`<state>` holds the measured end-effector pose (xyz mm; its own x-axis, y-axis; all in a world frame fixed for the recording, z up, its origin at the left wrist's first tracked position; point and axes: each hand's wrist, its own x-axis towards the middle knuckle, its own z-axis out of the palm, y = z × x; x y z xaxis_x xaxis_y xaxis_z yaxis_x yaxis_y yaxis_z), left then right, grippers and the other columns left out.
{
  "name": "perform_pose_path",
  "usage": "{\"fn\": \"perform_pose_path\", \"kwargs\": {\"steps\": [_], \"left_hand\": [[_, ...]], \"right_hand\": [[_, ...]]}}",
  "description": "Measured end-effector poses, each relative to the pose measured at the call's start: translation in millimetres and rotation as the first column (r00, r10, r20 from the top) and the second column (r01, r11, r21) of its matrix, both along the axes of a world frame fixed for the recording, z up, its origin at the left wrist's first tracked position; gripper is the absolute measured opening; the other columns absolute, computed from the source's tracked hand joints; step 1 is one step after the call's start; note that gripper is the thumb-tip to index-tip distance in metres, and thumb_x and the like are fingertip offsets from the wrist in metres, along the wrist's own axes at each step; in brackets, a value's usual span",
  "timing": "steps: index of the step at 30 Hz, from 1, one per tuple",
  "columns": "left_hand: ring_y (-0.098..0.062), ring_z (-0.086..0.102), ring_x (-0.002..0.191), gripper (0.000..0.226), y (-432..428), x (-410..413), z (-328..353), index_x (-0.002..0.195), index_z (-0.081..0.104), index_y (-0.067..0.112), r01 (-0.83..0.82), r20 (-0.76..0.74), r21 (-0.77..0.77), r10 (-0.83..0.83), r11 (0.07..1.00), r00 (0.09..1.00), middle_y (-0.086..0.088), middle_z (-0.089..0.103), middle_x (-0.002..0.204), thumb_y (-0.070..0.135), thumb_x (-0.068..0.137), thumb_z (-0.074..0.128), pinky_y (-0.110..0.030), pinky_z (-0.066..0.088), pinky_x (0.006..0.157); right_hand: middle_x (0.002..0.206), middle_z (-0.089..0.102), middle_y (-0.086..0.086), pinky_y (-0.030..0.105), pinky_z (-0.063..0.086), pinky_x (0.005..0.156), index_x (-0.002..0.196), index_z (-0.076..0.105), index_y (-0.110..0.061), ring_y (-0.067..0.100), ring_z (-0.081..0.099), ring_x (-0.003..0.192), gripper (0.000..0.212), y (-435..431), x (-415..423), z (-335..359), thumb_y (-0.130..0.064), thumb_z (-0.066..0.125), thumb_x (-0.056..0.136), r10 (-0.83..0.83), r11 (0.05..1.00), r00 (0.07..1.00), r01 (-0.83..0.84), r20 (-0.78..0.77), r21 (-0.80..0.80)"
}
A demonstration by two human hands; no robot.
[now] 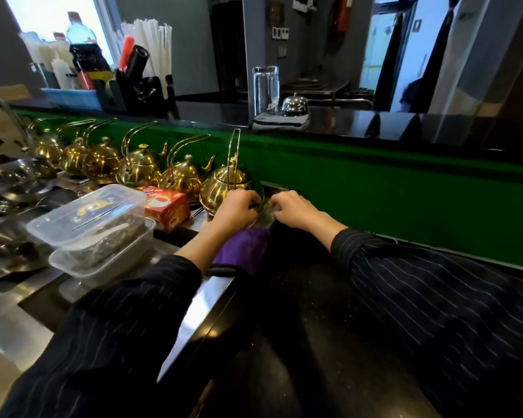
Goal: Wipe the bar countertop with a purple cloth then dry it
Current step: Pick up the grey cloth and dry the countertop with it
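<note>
Striped sleeves (435, 297) reach across the dark counter (314, 342). Left hand (237, 208) and right hand (293, 208) are both curled, pinching something small (too blurred to identify) beside the nearest gold teapot (221, 188). Beneath the left wrist lies the purple cloth (242, 248), on the counter's edge.

purple cloth (242, 250) partly under left forearm, object between hands unclear

Both hands (234, 206) (290, 208) meet beside the purple cloth (242, 250) on the dark countertop (329, 342)
</note>
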<state>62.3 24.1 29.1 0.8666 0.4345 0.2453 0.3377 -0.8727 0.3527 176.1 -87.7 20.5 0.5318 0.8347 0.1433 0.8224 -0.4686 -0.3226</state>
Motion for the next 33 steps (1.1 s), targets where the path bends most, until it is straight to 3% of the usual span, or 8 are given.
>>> {"fn": "perform_pose_path", "kwargs": {"steps": [5,10,14,16,19,23,27,33], "left_hand": [[-0.027,0.057,0.111,0.043,7.7,44.9,43.4,0.121,0.059,0.013,0.072,0.122,0.024,-0.074,0.997,0.990,-0.010,0.065,0.113,0.009,0.078,0.064,-0.036,0.046,0.094],[-0.028,0.045,0.123,0.049,31.3,93.3,79.4,0.126,0.053,0.011,0.020,0.245,0.104,-0.045,0.994,0.968,-0.012,0.057,0.128,0.003,0.078,0.060,-0.037,0.038,0.104],[-0.028,0.024,0.140,0.068,56.5,128.6,97.4,0.142,0.034,0.009,0.025,0.191,0.150,-0.054,0.988,0.980,-0.012,0.035,0.147,0.006,0.080,0.064,-0.039,0.027,0.114],[-0.029,0.019,0.144,0.073,68.7,146.0,102.8,0.145,0.029,0.010,0.049,0.114,0.200,-0.072,0.979,0.991,-0.013,0.029,0.152,0.007,0.081,0.063,-0.040,0.021,0.117],[-0.029,0.042,0.132,0.062,81.1,159.9,102.8,0.140,0.041,0.015,0.057,0.008,0.272,-0.061,0.961,0.998,-0.011,0.046,0.142,0.008,0.082,0.061,-0.044,0.038,0.109],[-0.032,0.061,0.107,0.047,83.6,161.6,97.3,0.127,0.057,0.022,-0.019,0.116,0.302,-0.017,0.953,0.993,-0.011,0.064,0.119,0.007,0.083,0.060,-0.047,0.052,0.091],[-0.034,0.062,0.100,0.037,76.4,152.9,105.3,0.116,0.065,0.020,-0.014,0.148,0.313,-0.035,0.950,0.988,-0.013,0.068,0.108,0.005,0.084,0.056,-0.046,0.053,0.085],[-0.039,0.062,0.087,0.033,40.3,131.2,131.0,0.098,0.069,0.007,0.029,0.359,0.229,-0.112,0.973,0.927,-0.019,0.069,0.091,-0.002,0.073,0.049,-0.045,0.053,0.073]], "right_hand": [[0.112,0.065,0.014,0.040,0.051,0.079,0.110,0.067,-0.012,0.035,0.062,0.104,0.027,1.7,32.5,51.0,-0.010,0.054,0.086,-0.012,0.995,0.989,-0.002,0.146,0.096],[0.118,0.057,0.015,0.044,0.046,0.088,0.112,0.060,-0.005,0.035,0.050,0.114,0.027,19.4,76.2,90.7,-0.008,0.054,0.086,-0.108,0.974,0.926,0.027,0.362,0.224],[0.133,0.048,0.013,0.049,0.036,0.103,0.130,0.049,-0.008,0.032,0.040,0.126,0.048,39.5,114.2,110.5,-0.017,0.060,0.084,-0.164,0.980,0.857,0.086,0.488,0.178],[0.141,0.046,0.011,0.056,0.021,0.114,0.141,0.041,-0.009,0.030,0.035,0.135,0.058,47.9,130.4,113.5,-0.024,0.059,0.087,-0.155,0.985,0.871,0.100,0.466,0.140],[0.140,0.052,0.009,0.061,0.008,0.115,0.143,0.044,-0.011,0.026,0.035,0.138,0.055,52.5,145.9,106.4,-0.033,0.047,0.093,-0.097,0.994,0.908,0.070,0.408,0.081],[0.142,0.054,0.005,0.058,0.007,0.117,0.139,0.049,-0.012,0.024,0.032,0.143,0.047,45.4,149.9,90.4,-0.035,0.044,0.098,-0.076,0.989,0.883,0.008,0.464,0.147],[0.125,0.065,0.009,0.056,0.015,0.117,0.126,0.059,-0.008,0.027,0.040,0.137,0.035,33.0,143.6,93.5,-0.028,0.049,0.099,-0.079,0.987,0.810,-0.018,0.581,0.158],[0.104,0.068,0.016,0.045,0.036,0.101,0.115,0.059,-0.002,0.036,0.058,0.102,0.026,-8.9,129.9,122.2,-0.018,0.053,0.095,-0.157,0.963,0.751,-0.028,0.641,0.268]]}}
